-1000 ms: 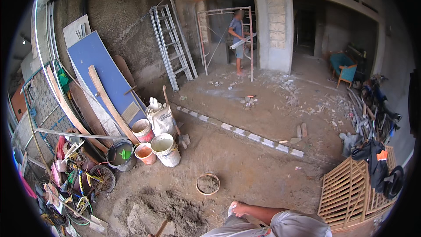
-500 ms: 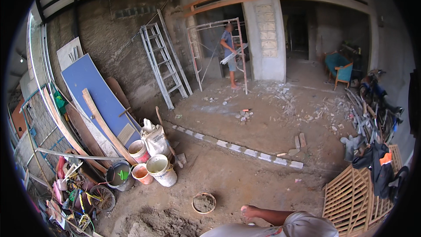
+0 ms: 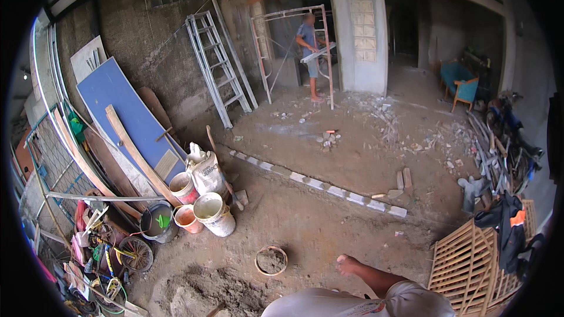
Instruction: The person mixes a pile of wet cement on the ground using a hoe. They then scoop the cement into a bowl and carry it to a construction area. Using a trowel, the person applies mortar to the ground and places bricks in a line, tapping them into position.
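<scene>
Where the loose grey sleeve [image 3: 418,300] ends, a bare forearm [image 3: 380,279] slants up and leftward from the lower edge, bringing the right hand [image 3: 348,265] low over the brown earthen floor [image 3: 329,232]. Its fingers look bent inward, but they are too small and blurred to tell whether the grip is wide, narrow or closed on something. Left of this hand and near it, well apart from the fingers, sits the round, shallow basin [image 3: 286,263], its pale rim circling lumpy grey mortar [image 3: 271,260]. Beyond the basin, toward the lower left, a coarse, damp-looking heap [image 3: 205,294] spreads unevenly. Farther off, pale rectangular blocks [image 3: 319,185] form a narrow straight row, and a mortar-smeared white bucket [image 3: 222,226] stands upright.
</scene>
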A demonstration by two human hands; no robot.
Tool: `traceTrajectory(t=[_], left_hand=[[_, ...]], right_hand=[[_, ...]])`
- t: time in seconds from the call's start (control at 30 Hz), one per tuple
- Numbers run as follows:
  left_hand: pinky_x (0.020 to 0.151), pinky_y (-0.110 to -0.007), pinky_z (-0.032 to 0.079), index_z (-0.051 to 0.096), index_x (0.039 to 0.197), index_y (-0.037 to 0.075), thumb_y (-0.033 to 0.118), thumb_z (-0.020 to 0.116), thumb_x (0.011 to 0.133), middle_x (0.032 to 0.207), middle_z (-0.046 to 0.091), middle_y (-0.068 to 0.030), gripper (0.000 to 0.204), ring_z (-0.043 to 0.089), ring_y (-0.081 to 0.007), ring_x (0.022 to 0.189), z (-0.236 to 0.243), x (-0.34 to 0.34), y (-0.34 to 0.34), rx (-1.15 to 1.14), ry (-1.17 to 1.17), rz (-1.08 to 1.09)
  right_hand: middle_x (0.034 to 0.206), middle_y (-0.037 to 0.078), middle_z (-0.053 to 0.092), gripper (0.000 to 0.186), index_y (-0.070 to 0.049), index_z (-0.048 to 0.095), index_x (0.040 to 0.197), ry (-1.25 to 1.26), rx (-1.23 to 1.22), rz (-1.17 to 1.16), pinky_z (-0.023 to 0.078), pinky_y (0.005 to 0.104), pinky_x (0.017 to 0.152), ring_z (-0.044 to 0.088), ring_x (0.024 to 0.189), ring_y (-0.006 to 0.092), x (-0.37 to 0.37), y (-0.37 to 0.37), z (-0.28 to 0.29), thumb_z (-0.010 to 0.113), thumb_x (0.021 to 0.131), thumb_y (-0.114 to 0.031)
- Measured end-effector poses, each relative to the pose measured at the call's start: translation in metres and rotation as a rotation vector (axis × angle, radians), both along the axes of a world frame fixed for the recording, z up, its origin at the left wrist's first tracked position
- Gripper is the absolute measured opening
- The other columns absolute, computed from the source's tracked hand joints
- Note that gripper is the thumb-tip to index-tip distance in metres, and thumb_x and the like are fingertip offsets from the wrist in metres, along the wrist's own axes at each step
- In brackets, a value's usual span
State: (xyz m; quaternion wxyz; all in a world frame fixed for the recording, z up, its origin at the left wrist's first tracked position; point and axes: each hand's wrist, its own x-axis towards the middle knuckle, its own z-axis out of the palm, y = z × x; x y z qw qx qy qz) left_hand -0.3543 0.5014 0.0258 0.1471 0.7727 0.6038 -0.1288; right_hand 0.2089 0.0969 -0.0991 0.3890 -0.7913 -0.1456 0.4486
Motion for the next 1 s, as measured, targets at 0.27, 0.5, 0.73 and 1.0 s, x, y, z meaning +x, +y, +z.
traceTrajectory(t=[0.27, 0.5, 0.73, 1.0], left_hand=[[0.089, -0.049, 0.051, 0.056, 0.132, 0.008, 0.049, 0.06, 0.086, 0.125, 0.064, -0.0203, 0.062, 0.061, -0.0368, 0.115, -0.005, -0.025, 0.029, -0.008, 0.007, -0.007], [0.089, -0.049, 0.051, 0.055, 0.134, 0.008, 0.048, 0.062, 0.085, 0.126, 0.063, -0.0199, 0.063, 0.061, -0.0365, 0.115, -0.016, -0.055, 0.065, -0.006, 0.005, -0.01], [0.09, -0.049, 0.051, 0.055, 0.135, 0.009, 0.048, 0.064, 0.085, 0.127, 0.063, -0.0195, 0.064, 0.06, -0.0362, 0.116, -0.035, -0.071, 0.102, -0.007, 0.008, -0.008], [0.099, -0.041, 0.049, 0.068, 0.119, 0.011, 0.036, 0.082, 0.07, 0.114, 0.067, -0.0226, 0.057, 0.062, -0.0355, 0.114, -0.092, -0.053, 0.113, 0.079, -0.183, 0.113]], right_hand=[[0.092, 0.013, 0.066, 0.047, -0.007, 0.054, 0.126, 0.098, -0.107, 0.107, 0.054, 0.0362, 0.053, 0.066, 0.066, 0.0225, -0.099, 0.012, 0.006, 0.069, 0.083, -0.019], [0.075, 0.01, 0.067, 0.029, -0.008, 0.065, 0.103, -0.009, -0.102, 0.021, 0.05, 0.0361, 0.053, 0.063, 0.059, 0.021, -0.151, 0.019, 0.016, 0.066, 0.081, -0.026], [0.092, 0.014, 0.069, 0.049, -0.006, 0.057, 0.125, -0.088, -0.232, 0.048, 0.055, 0.0346, 0.062, 0.068, 0.071, 0.0199, -0.178, 0.005, 0.011, 0.071, 0.082, -0.026], [0.11, 0.015, 0.069, 0.045, -0.013, 0.062, 0.118, -0.233, -0.324, 0.148, 0.053, 0.0393, 0.084, 0.067, 0.099, 0.0303, -0.196, 0.004, 0.038, 0.066, 0.079, -0.035]])
